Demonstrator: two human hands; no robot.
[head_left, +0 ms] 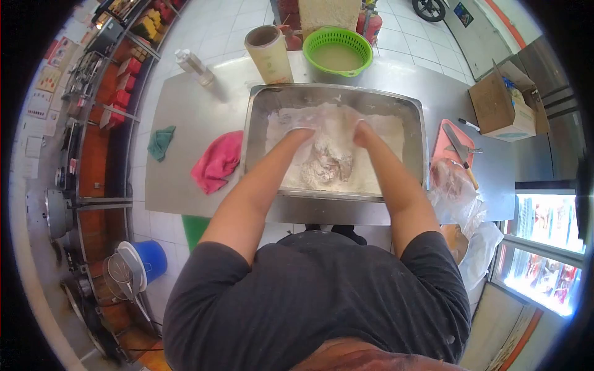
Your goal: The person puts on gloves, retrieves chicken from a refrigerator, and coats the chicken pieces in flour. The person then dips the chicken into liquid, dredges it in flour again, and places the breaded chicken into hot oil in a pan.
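Observation:
A deep metal pan (408, 91) of white flour (380, 167) stands on the steel table. Both hands are down in it, dusted white and smeared by motion. My left hand (304, 131) is at the left of a floury heap, my right hand (359, 128) at its right. Flour hides the fingers of both, so their grip does not show. Between and just below the hands lie lumpy flour-coated pieces (331, 166), pinkish in places, which look like raw meat.
Left of the pan lie a pink cloth (218, 162) and a green cloth (161, 143). Behind it stand a bottle (195, 68), a tall cylinder (270, 55) and a green colander (338, 52). At right are a pink tray (442, 145) with a knife (456, 143), plastic bags (458, 198) and a cardboard box (504, 108).

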